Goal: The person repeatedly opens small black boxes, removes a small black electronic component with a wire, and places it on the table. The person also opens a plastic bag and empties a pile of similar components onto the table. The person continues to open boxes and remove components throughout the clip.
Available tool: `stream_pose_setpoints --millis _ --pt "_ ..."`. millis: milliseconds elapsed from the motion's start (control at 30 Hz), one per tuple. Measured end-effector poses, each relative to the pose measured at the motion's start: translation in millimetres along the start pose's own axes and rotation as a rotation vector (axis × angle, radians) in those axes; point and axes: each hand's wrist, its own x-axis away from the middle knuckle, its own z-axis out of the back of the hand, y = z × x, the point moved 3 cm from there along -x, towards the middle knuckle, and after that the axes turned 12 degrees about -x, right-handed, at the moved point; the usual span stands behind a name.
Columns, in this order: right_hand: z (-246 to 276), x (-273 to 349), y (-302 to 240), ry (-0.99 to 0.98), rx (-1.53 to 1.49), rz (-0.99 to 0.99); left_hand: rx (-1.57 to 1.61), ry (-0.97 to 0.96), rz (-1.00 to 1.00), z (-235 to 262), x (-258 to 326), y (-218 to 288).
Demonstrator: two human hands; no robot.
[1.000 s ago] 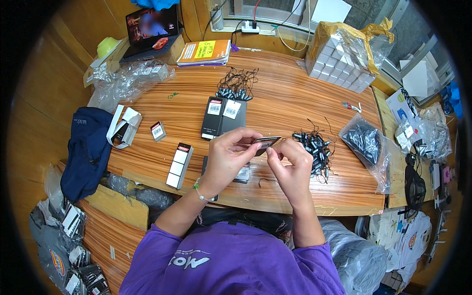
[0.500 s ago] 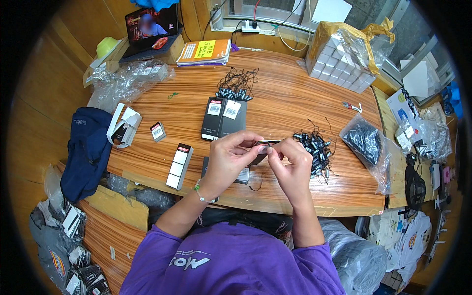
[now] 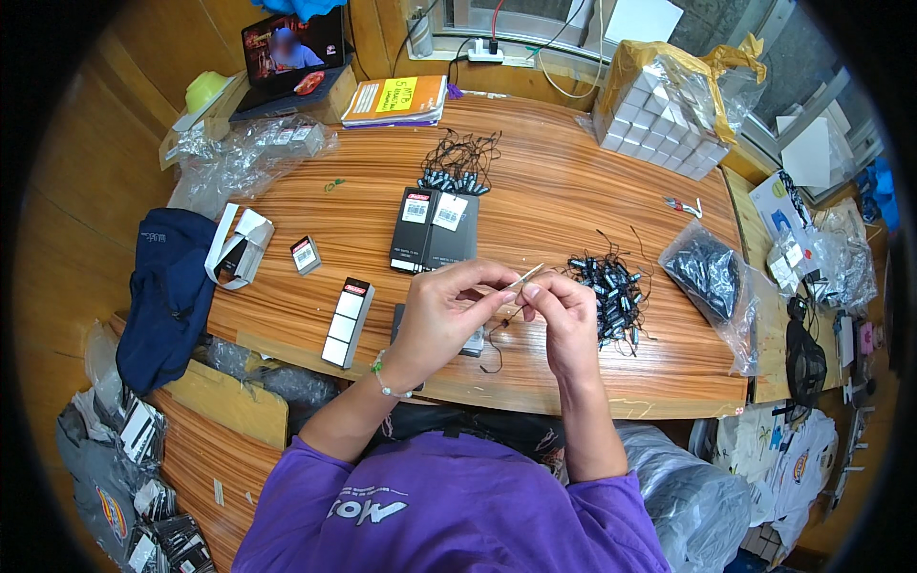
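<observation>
Left hand (image 3: 444, 307) pinching a thin tag (image 3: 531, 274), edge-on above the near middle of the table (image 3: 554, 172), right hand (image 3: 567, 310) narrowly closed on its right part, dark corded pile (image 3: 611, 298) just to the right.

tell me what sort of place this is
Probably a small workshop or packing room: a wood-grain table holding dark cards with white stickers, a pile of black cords and a stack of small white boxes.
</observation>
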Motion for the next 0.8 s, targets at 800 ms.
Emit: stream_pose_setpoints --millis 800 --pt "-15.8 9.1 -13.1 0.017 0.688 0.406 -0.198 0.030 -0.066 4.1 2.3 5.4"
